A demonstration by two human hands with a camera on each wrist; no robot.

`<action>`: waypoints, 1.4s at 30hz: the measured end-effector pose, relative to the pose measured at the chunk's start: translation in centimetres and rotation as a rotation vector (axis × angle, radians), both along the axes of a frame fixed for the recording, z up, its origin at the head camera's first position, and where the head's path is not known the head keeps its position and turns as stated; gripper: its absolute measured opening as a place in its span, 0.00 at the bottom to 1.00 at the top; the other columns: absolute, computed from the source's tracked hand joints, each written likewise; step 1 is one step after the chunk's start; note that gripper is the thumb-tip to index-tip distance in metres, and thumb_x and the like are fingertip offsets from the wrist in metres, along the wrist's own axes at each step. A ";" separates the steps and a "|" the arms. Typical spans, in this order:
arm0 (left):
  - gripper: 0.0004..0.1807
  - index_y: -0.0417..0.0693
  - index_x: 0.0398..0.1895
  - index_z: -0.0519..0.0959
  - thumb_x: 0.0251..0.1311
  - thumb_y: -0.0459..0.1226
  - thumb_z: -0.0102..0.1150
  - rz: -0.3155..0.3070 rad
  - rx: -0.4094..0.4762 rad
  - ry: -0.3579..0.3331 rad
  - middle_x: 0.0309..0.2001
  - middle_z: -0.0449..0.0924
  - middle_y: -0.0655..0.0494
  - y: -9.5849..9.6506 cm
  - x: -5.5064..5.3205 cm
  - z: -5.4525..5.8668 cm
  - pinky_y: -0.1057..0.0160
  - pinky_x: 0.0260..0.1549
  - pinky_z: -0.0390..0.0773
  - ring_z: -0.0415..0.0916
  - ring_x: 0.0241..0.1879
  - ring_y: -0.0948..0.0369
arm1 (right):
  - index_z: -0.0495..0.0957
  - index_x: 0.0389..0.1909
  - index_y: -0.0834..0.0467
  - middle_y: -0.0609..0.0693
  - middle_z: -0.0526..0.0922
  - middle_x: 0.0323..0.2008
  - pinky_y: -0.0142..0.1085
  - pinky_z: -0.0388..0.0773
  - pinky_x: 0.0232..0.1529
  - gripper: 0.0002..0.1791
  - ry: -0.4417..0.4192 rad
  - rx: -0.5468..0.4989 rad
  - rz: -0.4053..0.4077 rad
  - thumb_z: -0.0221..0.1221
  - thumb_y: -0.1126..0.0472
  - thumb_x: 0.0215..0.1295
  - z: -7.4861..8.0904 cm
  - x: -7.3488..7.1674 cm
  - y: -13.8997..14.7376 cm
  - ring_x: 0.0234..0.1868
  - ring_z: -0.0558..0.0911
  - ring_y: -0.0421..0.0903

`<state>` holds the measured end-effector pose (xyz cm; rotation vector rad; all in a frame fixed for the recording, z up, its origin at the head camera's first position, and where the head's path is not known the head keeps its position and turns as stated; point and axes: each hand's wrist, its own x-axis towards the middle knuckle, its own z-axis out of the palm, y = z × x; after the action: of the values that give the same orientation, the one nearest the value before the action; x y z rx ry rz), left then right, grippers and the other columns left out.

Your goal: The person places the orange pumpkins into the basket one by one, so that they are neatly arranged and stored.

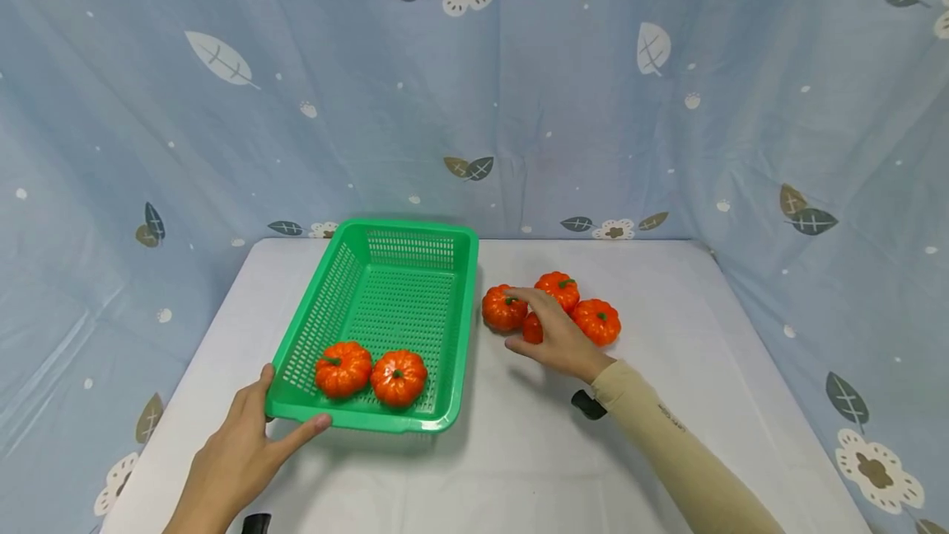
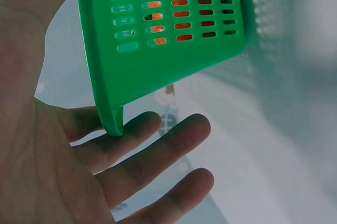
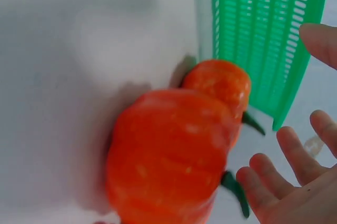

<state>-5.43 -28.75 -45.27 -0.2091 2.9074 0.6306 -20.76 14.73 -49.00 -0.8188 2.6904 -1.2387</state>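
Note:
A green plastic basket (image 1: pixel 348 419) with slotted walls holds two small orange pumpkins, one to the left (image 1: pixel 343 370) and one beside it (image 1: pixel 399 378), near its front end. My left hand (image 1: pixel 236 445) grips its front left corner, thumb along the front rim and fingers on the outside; in the left wrist view the other fingers (image 2: pixel 158 153) spread below the rim. To the right of the basket, my right hand (image 1: pixel 561 342) reaches over several more pumpkins with fingers parted and nothing held. Nearest its fingertips is the left pumpkin (image 1: pixel 502 311); another (image 1: pixel 532 328) is partly hidden under the hand.
Two further pumpkins, at the back (image 1: pixel 558 290) and to the right (image 1: pixel 597 322), sit close together. Everything stands on a white table (image 1: pixel 460 484). A blue patterned curtain (image 1: pixel 563 122) hangs behind it and at both sides.

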 end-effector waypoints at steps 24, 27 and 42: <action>0.70 0.34 0.81 0.37 0.56 0.74 0.56 -0.004 -0.002 -0.006 0.69 0.58 0.29 0.1 0.0 0.1 0.36 0.39 0.77 0.74 0.54 0.40 | 0.69 0.69 0.55 0.58 0.70 0.62 0.53 0.77 0.58 0.41 0.117 0.323 -0.284 0.74 0.49 0.57 -2.0 1.3 1.6 0.59 0.73 0.58; 0.70 0.34 0.81 0.37 0.56 0.74 0.56 -0.003 -0.003 -0.002 0.69 0.58 0.30 0.1 0.0 0.1 0.37 0.38 0.77 0.75 0.54 0.40 | 0.72 0.66 0.55 0.58 0.70 0.62 0.54 0.77 0.58 0.38 0.117 0.333 -0.281 0.74 0.48 0.56 -2.0 1.5 1.7 0.60 0.73 0.58; 0.70 0.34 0.80 0.36 0.56 0.73 0.56 -0.002 0.000 -0.014 0.68 0.58 0.30 0.2 -0.1 0.3 0.38 0.37 0.77 0.75 0.54 0.40 | 0.72 0.68 0.48 0.53 0.70 0.64 0.55 0.76 0.59 0.38 0.084 0.298 -0.167 0.75 0.50 0.56 -2.0 2.2 2.3 0.61 0.76 0.56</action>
<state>-5.53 -28.59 -45.01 -0.2096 2.8938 0.6256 -18.60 16.99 -50.99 -0.6310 2.9621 -0.8111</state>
